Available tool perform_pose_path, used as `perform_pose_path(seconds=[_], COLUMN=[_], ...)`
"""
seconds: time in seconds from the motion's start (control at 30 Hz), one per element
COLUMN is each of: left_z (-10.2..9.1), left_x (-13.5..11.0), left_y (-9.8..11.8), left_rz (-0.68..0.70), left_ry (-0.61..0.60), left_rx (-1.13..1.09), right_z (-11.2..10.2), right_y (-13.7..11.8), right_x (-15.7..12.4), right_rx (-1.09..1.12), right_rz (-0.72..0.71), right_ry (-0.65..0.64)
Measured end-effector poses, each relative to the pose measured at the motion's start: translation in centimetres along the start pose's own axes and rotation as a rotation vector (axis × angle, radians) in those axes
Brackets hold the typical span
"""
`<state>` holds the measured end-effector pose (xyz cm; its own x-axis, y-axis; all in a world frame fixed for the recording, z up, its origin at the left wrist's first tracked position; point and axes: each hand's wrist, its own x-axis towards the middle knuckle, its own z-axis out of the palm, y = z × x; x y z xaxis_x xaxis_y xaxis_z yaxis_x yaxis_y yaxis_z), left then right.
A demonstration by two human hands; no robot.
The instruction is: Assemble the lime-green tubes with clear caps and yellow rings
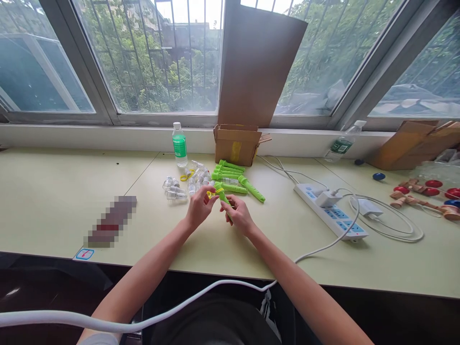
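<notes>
My right hand (pixel 239 214) is closed around the shaft of a green plastic tube (pixel 222 193), held upright above the table. My left hand (pixel 200 206) pinches a small yellow ring piece (pixel 210 193) at the top end of that tube. Just beyond my hands lies a row of several more green tubes (pixel 232 177). To their left sit several clear plastic caps (pixel 175 188) and another yellow ring (pixel 186 176).
A water bottle with a green label (pixel 179 144) and an open cardboard box (pixel 236 143) stand by the window sill. A white power strip (pixel 330 211) with chargers and cables lies to the right. Wooden toys with red balls (pixel 424 194) are at the far right.
</notes>
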<state>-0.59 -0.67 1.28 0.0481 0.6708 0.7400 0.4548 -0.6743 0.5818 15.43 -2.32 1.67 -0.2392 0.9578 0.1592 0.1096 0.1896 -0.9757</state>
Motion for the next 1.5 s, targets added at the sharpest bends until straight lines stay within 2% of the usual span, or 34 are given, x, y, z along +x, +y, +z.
perform_pose_path(seconds=[0.23,0.5,0.8,1.03,1.27,1.5], left_z=[0.1,0.2,0.1,0.9,0.1,0.2], left_x=[-0.1,-0.2,-0.3,-1.1,-0.7,-0.8], left_y=[-0.1,0.0,-0.1,0.1,-0.3,-0.5], left_rz=[-0.017,0.018,-0.003,0.035,-0.005,0.004], left_ry=[0.0,0.028,0.013,-0.137,-0.024,-0.009], left_rx=[0.046,0.115,0.102,0.041,-0.003,0.0], right_z=[0.2,0.3,0.3,-0.1,-0.3,-0.4], right_y=[0.2,0.2,0.2,-0.6,-1.1,-0.9], right_x=[0.1,-0.1,0.2,0.0,-0.2,-0.1], right_rx=[-0.147,-0.188,0.022,0.272,0.318,0.326], right_rz=[-0.069,-0.08,-0.024,-0.02,0.048,0.068], right_ry=[0.008,-0.006,-0.019,-0.088,-0.168,-0.115])
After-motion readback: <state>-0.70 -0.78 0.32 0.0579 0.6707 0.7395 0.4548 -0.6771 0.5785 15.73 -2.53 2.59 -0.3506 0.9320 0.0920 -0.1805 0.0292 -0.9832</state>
